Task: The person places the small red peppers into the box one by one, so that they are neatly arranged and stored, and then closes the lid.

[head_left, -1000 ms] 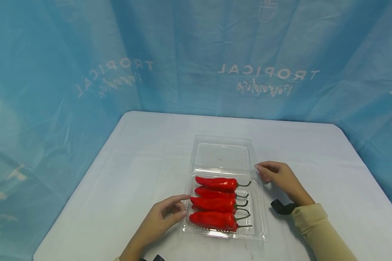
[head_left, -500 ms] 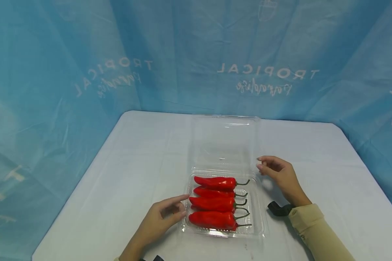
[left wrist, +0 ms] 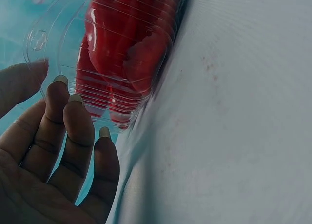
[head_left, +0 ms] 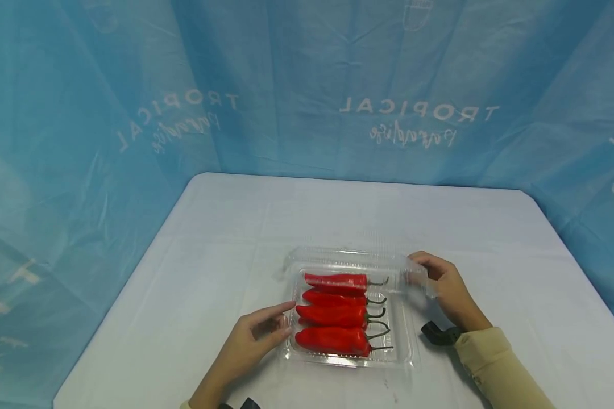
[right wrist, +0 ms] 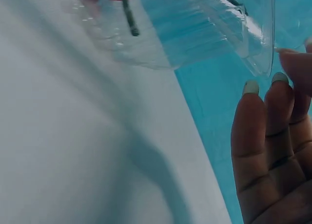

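Observation:
A clear plastic hinged container (head_left: 406, 341) holds several red peppers (head_left: 332, 339) with green stems, lying side by side. Its lid (head_left: 348, 258) slants upward from the far side and overlaps the farthest pepper. My left hand (head_left: 253, 338) holds the container's left rim; in the left wrist view its fingertips (left wrist: 61, 82) are right at the clear edge. Behind the lid's right corner is my right hand (head_left: 442, 281), its fingers partly seen through the plastic. The right wrist view has those fingers (right wrist: 249, 131) loosely extended beside the clear rim.
The container stands on a white-covered table (head_left: 194, 272). A blue curtain (head_left: 307, 85) with white lettering hangs beyond the table and along its sides. A black strap piece (head_left: 440, 334) sticks out at the right wrist, by a beige sleeve (head_left: 496, 363).
The lid has risen from lying back on the table and swung forward over the container's far side. My right hand shifted slightly; the left stayed at the rim.

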### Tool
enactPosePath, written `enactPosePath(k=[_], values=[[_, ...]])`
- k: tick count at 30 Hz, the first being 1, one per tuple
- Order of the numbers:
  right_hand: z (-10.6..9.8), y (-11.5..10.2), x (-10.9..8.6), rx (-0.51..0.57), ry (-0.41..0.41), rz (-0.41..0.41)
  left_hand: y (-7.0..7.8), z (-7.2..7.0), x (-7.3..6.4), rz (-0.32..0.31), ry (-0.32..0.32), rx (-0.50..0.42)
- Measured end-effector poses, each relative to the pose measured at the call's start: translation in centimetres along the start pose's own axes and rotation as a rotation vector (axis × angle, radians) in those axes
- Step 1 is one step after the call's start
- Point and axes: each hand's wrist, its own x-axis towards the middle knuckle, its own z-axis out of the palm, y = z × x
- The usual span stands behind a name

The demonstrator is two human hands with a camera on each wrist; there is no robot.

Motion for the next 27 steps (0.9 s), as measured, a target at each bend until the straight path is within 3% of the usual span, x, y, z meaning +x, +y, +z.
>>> enactPosePath(k=[4,7,15,20,27], values=[[0.0,0.7,-0.8,0.041,-0.033,-0.072,0.1,-0.1,0.1,-0.052,0.010,0.016],[0.0,1.2,-1.2,0.055,-0.059,-0.072,-0.1,-0.1,0.2,-0.080,0.018,0.017],[0.2,2.0,-1.1,0.097,-0.081,-0.054,-0.4,-0.6,0.5,-0.013,-0.033,-0.114],[0.3,2.0,-1.1,0.089,-0.090,-0.080,0.2,-0.8,-0.4,-0.034,-0.034,-0.137],[0.3,1.5,-0.9,0.054,-0.085,-0.105,1.0,0.2,-1.8,-0.077,-0.099,-0.157]])
